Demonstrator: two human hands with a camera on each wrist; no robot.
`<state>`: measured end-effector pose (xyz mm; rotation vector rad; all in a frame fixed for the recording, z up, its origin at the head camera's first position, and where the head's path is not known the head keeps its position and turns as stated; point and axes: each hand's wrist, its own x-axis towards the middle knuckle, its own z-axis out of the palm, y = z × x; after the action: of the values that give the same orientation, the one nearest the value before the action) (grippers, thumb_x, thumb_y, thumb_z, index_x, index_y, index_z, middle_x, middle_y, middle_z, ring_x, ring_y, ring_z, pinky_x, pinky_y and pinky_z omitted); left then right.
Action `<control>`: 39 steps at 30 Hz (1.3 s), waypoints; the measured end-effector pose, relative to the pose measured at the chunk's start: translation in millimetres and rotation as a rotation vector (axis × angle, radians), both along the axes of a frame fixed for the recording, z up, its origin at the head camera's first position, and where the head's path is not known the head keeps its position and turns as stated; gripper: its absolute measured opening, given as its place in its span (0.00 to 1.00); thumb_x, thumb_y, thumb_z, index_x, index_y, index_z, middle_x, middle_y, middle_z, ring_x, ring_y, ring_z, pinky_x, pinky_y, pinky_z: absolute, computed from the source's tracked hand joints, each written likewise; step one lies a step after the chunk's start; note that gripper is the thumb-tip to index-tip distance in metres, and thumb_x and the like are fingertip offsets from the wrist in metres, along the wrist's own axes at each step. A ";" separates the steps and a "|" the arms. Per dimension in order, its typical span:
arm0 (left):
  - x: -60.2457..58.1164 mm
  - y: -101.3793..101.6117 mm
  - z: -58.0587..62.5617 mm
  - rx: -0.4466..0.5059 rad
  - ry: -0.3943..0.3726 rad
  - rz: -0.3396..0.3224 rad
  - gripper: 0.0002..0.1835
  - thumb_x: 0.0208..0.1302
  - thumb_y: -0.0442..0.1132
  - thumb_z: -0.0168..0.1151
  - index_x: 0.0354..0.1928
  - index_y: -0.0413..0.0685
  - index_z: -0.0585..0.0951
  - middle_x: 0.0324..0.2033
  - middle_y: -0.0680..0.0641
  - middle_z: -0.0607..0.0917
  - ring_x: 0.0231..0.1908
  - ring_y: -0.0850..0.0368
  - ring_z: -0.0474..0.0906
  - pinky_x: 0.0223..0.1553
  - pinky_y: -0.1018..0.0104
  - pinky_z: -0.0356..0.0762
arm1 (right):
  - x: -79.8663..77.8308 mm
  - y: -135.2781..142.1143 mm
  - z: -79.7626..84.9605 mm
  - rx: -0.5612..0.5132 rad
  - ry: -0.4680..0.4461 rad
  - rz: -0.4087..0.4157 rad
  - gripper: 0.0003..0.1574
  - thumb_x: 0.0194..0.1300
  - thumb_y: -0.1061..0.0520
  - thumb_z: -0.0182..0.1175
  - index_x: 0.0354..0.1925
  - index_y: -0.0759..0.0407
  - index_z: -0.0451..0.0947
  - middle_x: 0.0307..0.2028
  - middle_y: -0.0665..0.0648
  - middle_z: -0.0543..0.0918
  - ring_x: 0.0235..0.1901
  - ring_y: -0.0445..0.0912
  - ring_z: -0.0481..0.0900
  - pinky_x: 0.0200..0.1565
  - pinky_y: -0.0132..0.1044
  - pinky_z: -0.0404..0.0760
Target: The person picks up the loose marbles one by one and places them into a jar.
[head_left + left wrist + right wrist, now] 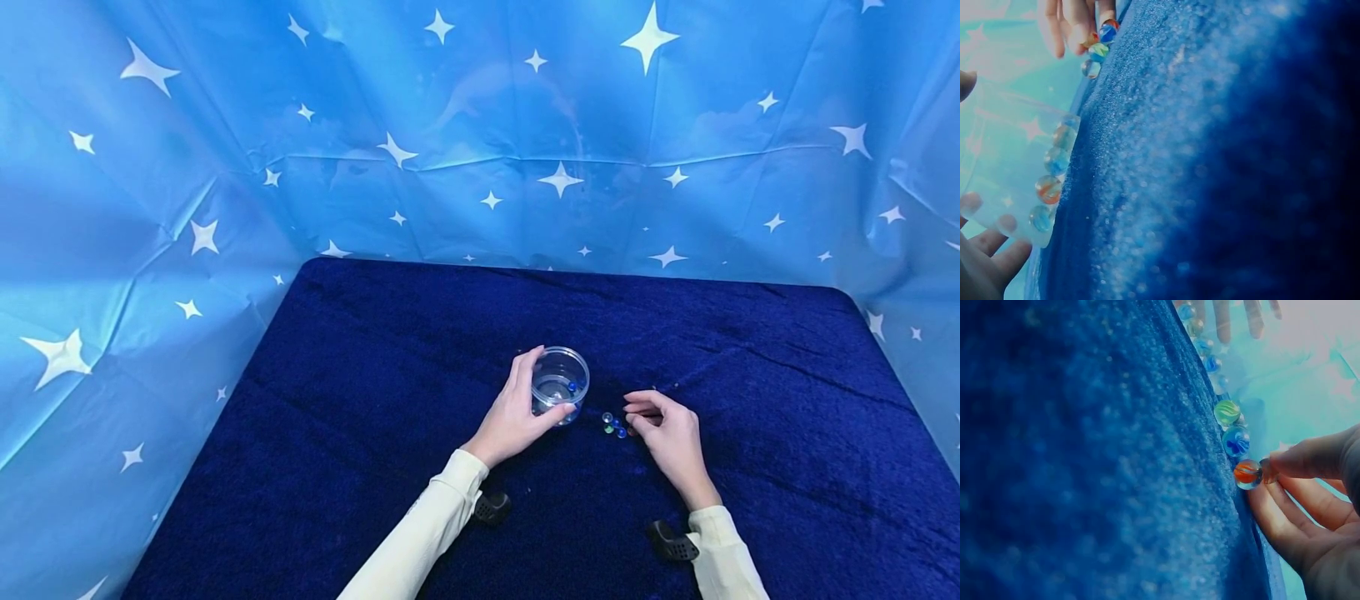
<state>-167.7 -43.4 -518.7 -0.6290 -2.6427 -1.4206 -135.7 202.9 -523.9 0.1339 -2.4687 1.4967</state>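
Head view is showing me the left hand (521, 408) curling round a clear cup (555, 387), while the half-open right hand (670, 437) is hanging by marbles (617, 423) just right of it, maybe pinching one, I can't tell.

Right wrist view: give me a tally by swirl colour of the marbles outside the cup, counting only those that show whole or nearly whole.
Green marble: 1
Blue marble: 1
Orange marble: 1
Total: 3
Mostly hidden ones are left out.
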 end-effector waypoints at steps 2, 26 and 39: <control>-0.3 -0.1 -0.4 -0.003 -0.002 0.002 0.50 0.63 0.51 0.73 0.78 0.43 0.57 0.71 0.43 0.66 0.69 0.46 0.70 0.68 0.50 0.69 | 0.1 0.5 0.8 -0.006 0.006 -0.006 0.14 0.57 0.79 0.64 0.42 0.72 0.86 0.34 0.64 0.89 0.31 0.36 0.84 0.35 0.20 0.79; -0.9 -0.3 -0.9 -0.002 0.007 0.001 0.50 0.62 0.52 0.73 0.78 0.42 0.57 0.71 0.42 0.66 0.68 0.45 0.70 0.69 0.51 0.68 | -9.0 -14.1 33.0 -0.231 0.043 -0.072 0.05 0.59 0.74 0.70 0.35 0.71 0.89 0.36 0.67 0.89 0.32 0.30 0.84 0.35 0.22 0.77; -0.9 -0.2 -2.9 0.005 0.021 -0.007 0.50 0.62 0.51 0.73 0.77 0.41 0.57 0.70 0.42 0.67 0.68 0.43 0.70 0.68 0.50 0.69 | -17.5 -35.9 52.6 -0.475 0.100 -0.028 0.04 0.64 0.76 0.65 0.38 0.81 0.84 0.38 0.77 0.86 0.35 0.38 0.89 0.42 0.30 0.85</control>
<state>-168.6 -43.6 -521.6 -0.6493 -2.6227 -1.4134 -153.2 167.0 -471.3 0.0811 -1.9659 1.9589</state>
